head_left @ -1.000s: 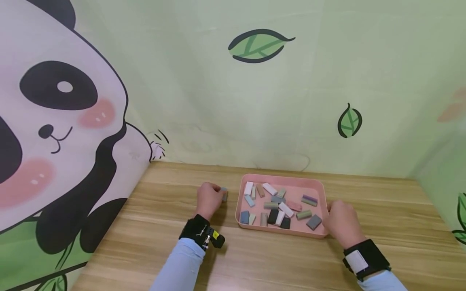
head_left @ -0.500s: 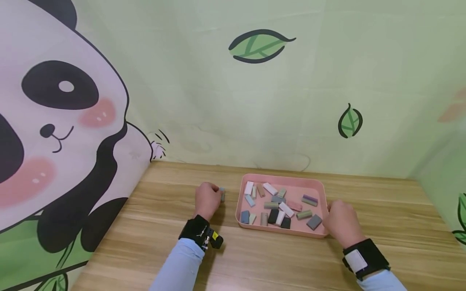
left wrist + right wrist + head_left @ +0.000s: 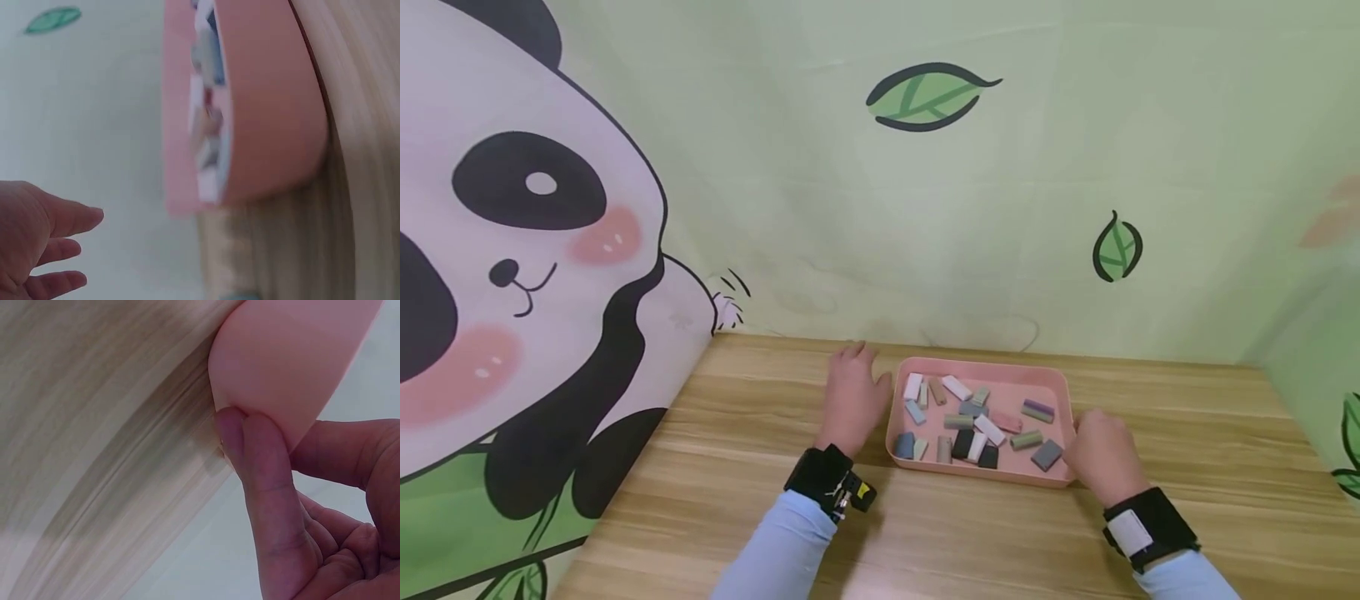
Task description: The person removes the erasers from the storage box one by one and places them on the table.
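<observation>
A shallow pink tray [image 3: 992, 477] stands on the wooden table, with several small eraser-like blocks [image 3: 990, 431] scattered in it. Just left of the tray, my left hand [image 3: 853, 400] is held with its fingers extended and nothing in them. In the left wrist view, its thumb and fingers [image 3: 53, 250] are apart from the tray wall [image 3: 275, 112]. A sliver of a blue-grey block [image 3: 240, 297] shows on the table at that view's bottom edge; the hand hides it in the head view. My right hand [image 3: 1103, 458] pinches the tray's right end, fingertips [image 3: 265, 440] against the outer wall.
The wooden table [image 3: 985, 542] runs back to a green cloth backdrop [image 3: 1000, 250] printed with leaves and a panda [image 3: 527, 275]. Black straps with cameras sit on both wrists, the left camera [image 3: 862, 496] jutting toward the tray.
My left hand has let go of the small blue-grey block it held on the table, opened, and moved right and farther back toward the tray. The right hand stays at the tray's end.
</observation>
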Demonstrator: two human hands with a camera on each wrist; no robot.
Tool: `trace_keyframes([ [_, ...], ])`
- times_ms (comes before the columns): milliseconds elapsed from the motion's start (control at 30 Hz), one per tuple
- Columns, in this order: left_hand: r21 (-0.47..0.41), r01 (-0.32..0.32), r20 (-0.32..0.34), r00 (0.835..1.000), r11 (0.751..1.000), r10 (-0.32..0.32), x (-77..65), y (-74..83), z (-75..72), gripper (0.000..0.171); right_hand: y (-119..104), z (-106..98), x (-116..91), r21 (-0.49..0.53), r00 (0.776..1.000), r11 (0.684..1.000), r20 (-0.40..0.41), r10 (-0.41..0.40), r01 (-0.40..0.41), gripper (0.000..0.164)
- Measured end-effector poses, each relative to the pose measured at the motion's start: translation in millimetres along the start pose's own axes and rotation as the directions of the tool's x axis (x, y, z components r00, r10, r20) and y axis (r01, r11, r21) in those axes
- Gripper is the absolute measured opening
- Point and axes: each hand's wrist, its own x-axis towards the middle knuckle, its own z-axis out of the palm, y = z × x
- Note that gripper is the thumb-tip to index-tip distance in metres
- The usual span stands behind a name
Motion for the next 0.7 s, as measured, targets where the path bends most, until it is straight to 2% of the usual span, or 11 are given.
trace_keyframes([
  [133,0.054,-0.118,0.055,0.992,0.992,0.115,-9.5,22.2,7.5,0.046,1,1,0,-0.001,1.000,1.000,-0.011,-0.011,0.011,0.017],
  [233,0.063,-0.208,0.105,0.974,0.976,0.201,-18.5,34.7,20.1,0.039,3,0,1,-0.001,1.000,1.000,-0.014,-0.009,0.009,0.019],
  [333,0.094,-0.276,0.152,0.954,0.957,0.260,-25.4,43.6,34.7,0.034,3,0,1,0.003,1.000,1.000,-0.010,0.000,0.000,0.020],
  [467,0.143,-0.326,0.227,0.930,0.934,0.290,-31.2,51.5,49.6,0.037,3,1,1,0.018,1.000,1.000,-0.009,-0.001,0.001,0.017],
  [700,0.162,-0.343,0.331,0.902,0.925,0.277,-32.7,60.8,63.3,0.031,4,3,1,0.030,1.000,1.000,-0.017,0.000,0.000,0.020],
])
